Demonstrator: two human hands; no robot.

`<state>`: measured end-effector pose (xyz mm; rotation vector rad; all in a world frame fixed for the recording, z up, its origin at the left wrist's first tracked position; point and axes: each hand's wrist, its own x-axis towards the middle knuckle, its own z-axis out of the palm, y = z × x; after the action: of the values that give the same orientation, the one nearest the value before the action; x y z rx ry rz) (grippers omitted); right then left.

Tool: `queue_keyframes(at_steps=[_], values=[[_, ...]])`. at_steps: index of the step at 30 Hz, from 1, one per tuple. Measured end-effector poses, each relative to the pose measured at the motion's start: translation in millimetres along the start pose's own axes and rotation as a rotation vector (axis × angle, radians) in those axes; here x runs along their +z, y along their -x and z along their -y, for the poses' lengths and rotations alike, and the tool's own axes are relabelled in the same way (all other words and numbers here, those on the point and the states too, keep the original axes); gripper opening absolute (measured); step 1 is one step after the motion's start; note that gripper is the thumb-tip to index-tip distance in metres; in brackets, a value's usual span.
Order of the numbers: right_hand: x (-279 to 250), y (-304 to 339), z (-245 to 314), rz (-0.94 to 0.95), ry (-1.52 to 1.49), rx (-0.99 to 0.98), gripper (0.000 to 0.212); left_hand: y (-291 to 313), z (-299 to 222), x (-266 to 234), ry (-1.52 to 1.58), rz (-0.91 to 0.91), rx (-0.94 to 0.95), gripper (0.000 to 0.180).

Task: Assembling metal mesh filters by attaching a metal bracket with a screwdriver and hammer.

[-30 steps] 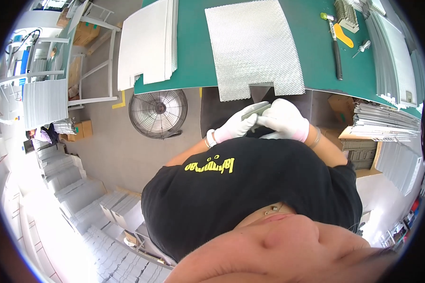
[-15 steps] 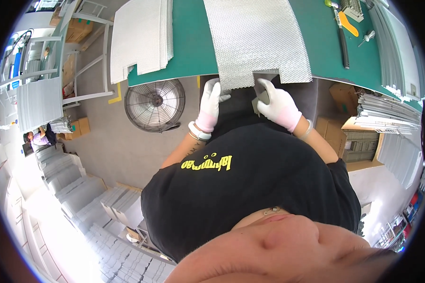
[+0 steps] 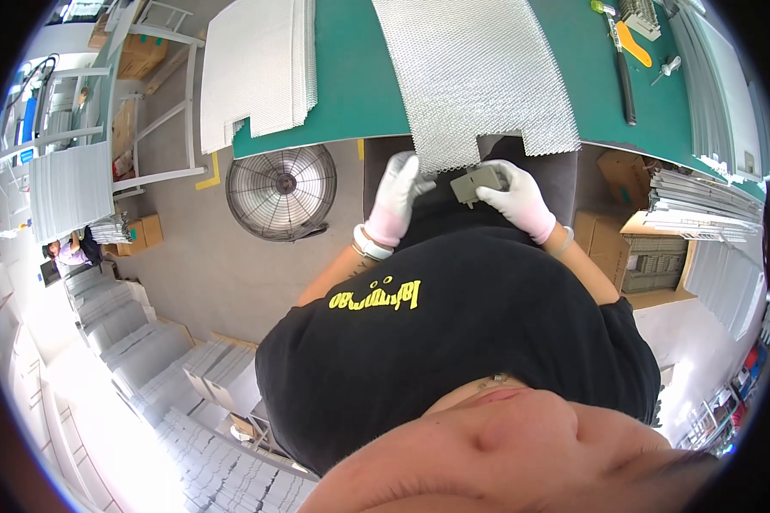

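Note:
A silvery mesh sheet with a notch cut in its near edge lies on the green table, that edge sticking out past the front. My right hand, in a white glove, grips a small grey-green rectangular part just below the notch. Beside the sheet's near left corner is my gloved left hand. Its fingers are stretched and partly apart, with nothing visible in them. I cannot tell whether they touch the mesh.
A stack of mesh sheets lies on the table's left. To the right are a hammer, an orange-handled tool and a small screwdriver. A floor fan stands left; an open carton with grey parts is at right.
The mesh sheet has shifted slightly right. My left hand has moved right and a little nearer; my right hand has come nearer, and the grey-green part now shows more fully.

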<state>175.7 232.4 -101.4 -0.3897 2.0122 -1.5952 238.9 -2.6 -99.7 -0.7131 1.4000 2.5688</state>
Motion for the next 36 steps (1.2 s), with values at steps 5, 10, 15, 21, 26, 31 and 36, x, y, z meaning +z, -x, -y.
queue_keyframes(at_steps=[5,10,15,21,26,31,36], values=[[3.0,11.0,-30.9,-0.042,-0.442,0.228,0.030,6.4,19.3,53.7,0.143,0.057,0.066,0.050],[-2.9,18.2,-39.5,-0.067,-0.964,0.240,0.028,-10.5,30.7,57.8,0.085,0.061,-0.074,0.032],[-9.5,18.5,-36.5,-0.113,-0.926,0.162,0.027,-10.9,32.5,53.4,-0.120,0.014,-0.089,0.024],[-15.0,15.6,-32.0,-0.094,-0.829,0.154,0.029,-22.2,33.5,46.6,-0.193,-0.008,0.088,0.034],[-10.8,11.6,-25.7,-0.098,-0.790,0.139,0.028,-28.8,34.4,42.1,-0.095,0.034,0.125,0.050],[-1.4,2.2,-19.9,-0.109,-0.868,0.143,0.029,-26.6,29.9,49.8,0.069,0.092,0.164,0.044],[-1.8,-3.2,-16.0,-0.103,-0.809,0.126,0.028,-28.6,27.6,48.1,0.108,0.050,0.128,0.038]])
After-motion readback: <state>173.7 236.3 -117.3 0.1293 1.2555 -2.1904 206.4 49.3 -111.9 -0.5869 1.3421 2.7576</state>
